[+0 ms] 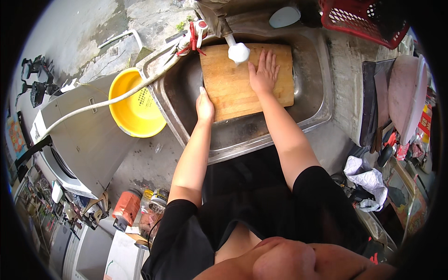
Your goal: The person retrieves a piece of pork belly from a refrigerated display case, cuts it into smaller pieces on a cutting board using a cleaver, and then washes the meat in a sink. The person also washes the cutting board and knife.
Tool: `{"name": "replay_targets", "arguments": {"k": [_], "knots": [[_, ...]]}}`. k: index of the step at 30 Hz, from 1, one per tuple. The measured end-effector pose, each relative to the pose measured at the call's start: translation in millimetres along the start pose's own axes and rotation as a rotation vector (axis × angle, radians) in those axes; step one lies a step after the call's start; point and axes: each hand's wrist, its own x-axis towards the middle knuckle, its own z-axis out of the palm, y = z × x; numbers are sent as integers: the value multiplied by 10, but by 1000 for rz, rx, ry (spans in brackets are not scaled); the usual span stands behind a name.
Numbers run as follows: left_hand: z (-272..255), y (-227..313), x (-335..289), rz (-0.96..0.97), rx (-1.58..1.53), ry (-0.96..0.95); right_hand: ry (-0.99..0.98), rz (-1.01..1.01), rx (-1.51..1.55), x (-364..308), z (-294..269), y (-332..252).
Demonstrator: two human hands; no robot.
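Note:
A wooden cutting board (228,86) lies in the metal sink (315,88), below the faucet with its white spout head (239,52). My left hand (205,106) grips the board's left edge near its lower corner, the thumb on top and the other fingers hidden beneath or behind the edge. Flat on the board's upper right part rests my right hand (264,73), its fingers stretched out and slightly spread. The spout head hangs just left of my right hand. I cannot tell whether water is running.
Left of the sink stands a yellow basin (140,105), crossed by a pale hose (116,99) that runs to a white washing machine (70,140). A red basket (359,21) is at the far right. A pale oval thing (284,17) sits behind the sink.

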Motion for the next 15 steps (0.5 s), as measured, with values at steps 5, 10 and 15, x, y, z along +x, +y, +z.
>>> {"name": "replay_targets", "arguments": {"k": [5,10,15], "knots": [[-32,-14,76,-48,-143,-49,-160,-323,201,-574,-105,-910],[-59,132,1,-12,-96,-38,-284,-439,55,-388,-263,-421],[30,189,11,-4,10,28,-72,132,12,-388,-11,347]]}}
